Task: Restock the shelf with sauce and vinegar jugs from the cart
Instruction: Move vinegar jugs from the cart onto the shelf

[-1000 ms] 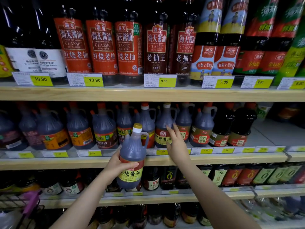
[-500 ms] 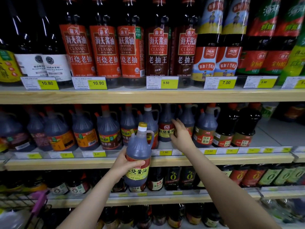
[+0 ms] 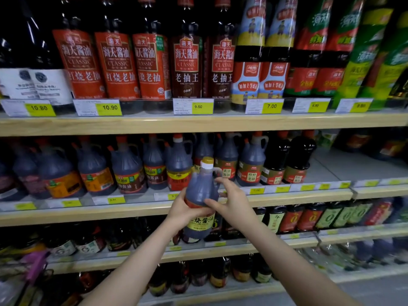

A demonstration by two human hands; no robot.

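Dark jug: a brown sauce jug (image 3: 202,195) with a yellow cap and a yellow-and-red label, upright, held in the air just in front of the middle shelf (image 3: 176,214), not resting on any board.
Head view, left hand: the left hand (image 3: 184,209) wraps the jug's lower body from the left, fingers curled round it at the label's top edge.
Head view, right hand: the right hand (image 3: 231,202) meets the jug from the right, thumb across the front of the body and fingers reaching toward the handle side; it appears to grip, though the far fingers are hidden behind the jug.
Row on the middle shelf: handled jugs (image 3: 178,164) stand packed along it, directly behind the held jug; two darker round-shouldered bottles (image 3: 289,160) end the row to the right, with bare board beyond them.
Above the middle shelf: tall red-labelled bottles (image 3: 117,65) over yellow price tags (image 3: 109,107).
Cart: a dark wire edge low and left of the middle shelf may be it; too dim to say.
Step in hand: judged as carrying one jug up to its row, both hands steadying it.
Next move: likely calls for lifting the base over the shelf's front lip and sliding it into a gap among like labels, label outward, without knocking neighbours.
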